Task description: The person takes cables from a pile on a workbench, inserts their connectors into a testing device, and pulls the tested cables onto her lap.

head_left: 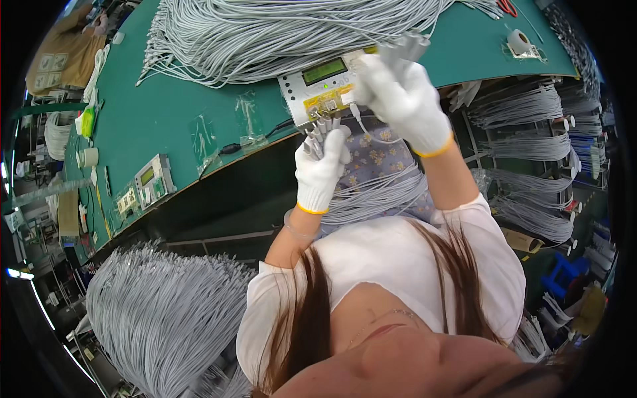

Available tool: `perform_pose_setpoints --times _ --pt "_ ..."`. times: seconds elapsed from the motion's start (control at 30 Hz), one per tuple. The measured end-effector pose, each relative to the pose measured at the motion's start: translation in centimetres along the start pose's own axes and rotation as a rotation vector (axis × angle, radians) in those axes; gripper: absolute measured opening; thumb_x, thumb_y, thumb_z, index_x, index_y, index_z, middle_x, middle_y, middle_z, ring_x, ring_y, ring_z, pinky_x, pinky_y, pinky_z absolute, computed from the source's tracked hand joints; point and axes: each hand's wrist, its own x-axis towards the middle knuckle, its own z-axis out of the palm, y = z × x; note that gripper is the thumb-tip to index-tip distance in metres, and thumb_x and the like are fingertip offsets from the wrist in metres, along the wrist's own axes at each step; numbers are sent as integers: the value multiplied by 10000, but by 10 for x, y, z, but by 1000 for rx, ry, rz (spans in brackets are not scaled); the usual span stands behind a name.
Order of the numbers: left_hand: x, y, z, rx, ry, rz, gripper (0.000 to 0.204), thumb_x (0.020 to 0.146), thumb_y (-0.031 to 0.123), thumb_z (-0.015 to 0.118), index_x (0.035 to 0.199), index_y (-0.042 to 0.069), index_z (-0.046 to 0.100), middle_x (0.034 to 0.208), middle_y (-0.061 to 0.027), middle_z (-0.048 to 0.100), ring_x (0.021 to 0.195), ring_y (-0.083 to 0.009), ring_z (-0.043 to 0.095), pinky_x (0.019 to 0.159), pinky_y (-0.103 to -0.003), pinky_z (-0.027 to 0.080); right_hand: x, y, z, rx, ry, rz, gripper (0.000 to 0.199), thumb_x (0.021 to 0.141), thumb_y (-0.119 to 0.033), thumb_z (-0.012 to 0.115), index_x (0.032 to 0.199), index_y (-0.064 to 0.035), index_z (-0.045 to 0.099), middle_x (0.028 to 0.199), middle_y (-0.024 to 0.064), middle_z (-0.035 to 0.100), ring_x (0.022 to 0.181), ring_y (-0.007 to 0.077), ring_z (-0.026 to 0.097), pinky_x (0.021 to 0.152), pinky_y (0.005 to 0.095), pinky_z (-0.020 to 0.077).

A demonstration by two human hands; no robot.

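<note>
Two gloved hands work at one grey tester box with a green display, which sits at the near edge of the green surface in the upper middle of the frame. The left hand, in a white knit glove, is closed around a small bunch of grey cable ends and holds them up against the underside of the box's yellow-labelled front. The right hand, also in a white glove, rests curled over the right end of the box with grey cable plugs sticking out above its fingers; how tightly it grips them cannot be told.

A second, smaller tester lies on the surface at middle left. One wide heap of grey cables spreads across the top of the frame, and another large bundle fills the lower left, below the surface. More cables lie across the person's lap and hang in several bunches on a rack at the right. Two rolls of tape are visible, one at the upper right and one at the left edge. The room beyond looks like a crowded workshop, with further benches at the far left.
</note>
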Motion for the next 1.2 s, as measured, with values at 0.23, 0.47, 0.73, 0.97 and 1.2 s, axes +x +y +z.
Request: perform_pose_setpoints --times 0.23,0.47,0.73,0.97,1.2 --pt "-4 3 6 -33 72 -42 306 922 320 640 852 24 671 603 -37 606 434 -78 496 392 -217 371 18 38 22 145 -17 -157 383 991 -294 482 754 -19 607 593 40 544 576 119 512 564 277 425" --pt "4 3 13 -204 -36 -83 302 943 337 616 881 42 641 578 -7 546 415 -77 448 367 -226 329 -24 52 -8 750 -271 43 335 987 -265 461 991 -6 674 595 -35 504 498 48 364 464 215 263" --pt "-6 8 10 -13 137 -17 341 981 350 586 1010 19 662 692 -47 654 480 -88 572 387 -200 395 -55 61 -25 534 -107 307 334 997 -308 465 888 -44 636 670 -2 545 541 46 423 489 201 316" --pt "-1 9 18 -264 25 25 302 979 302 579 1025 16 665 662 -22 609 420 -46 395 379 -220 295 -50 59 -5 592 -9 386 404 994 -366 495 757 -51 580 580 7 510 434 70 395 413 231 328" --pt "-9 0 19 -324 50 -60 205 977 221 561 1060 42 616 731 -27 625 457 -43 450 397 -202 322 -50 68 -8 508 -162 360 416 980 -341 486 685 -59 566 552 10 508 434 81 405 425 232 327"
